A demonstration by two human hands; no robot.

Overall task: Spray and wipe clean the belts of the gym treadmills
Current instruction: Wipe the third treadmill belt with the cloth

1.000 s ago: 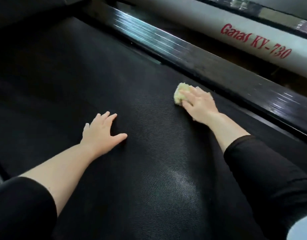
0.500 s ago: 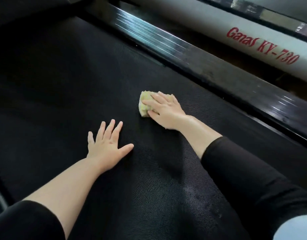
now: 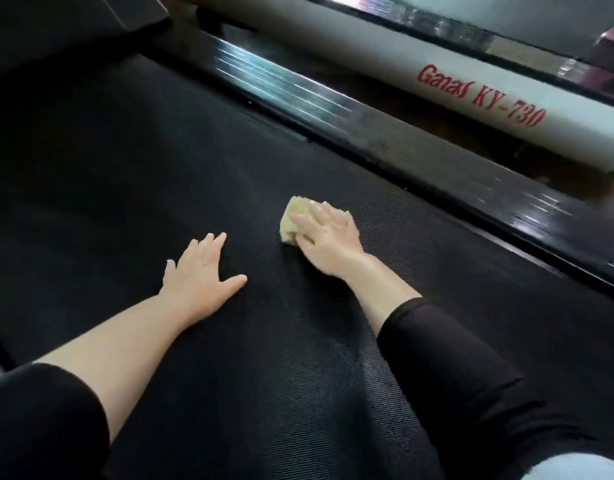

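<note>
Right hand (image 3: 328, 237) — fingers flat, pressing cloth (image 3: 293, 212) — swept from side rail (image 3: 367, 133) toward belt (image 3: 125, 168) centre: 1 pass done. Left hand (image 3: 198, 275) splayed, bracing.

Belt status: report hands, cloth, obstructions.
Left hand flat on belt. Right hand pressing yellow cloth onto belt. No obstruction seen ahead.

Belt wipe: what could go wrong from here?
1. The left hand leans flat on the belt; if the belt rolls, that support could slip.
2. The right hand only presses flat on the yellow cloth, so the cloth may slide out.
3. The cloth is small; strips near the side rail may be missed.
</note>
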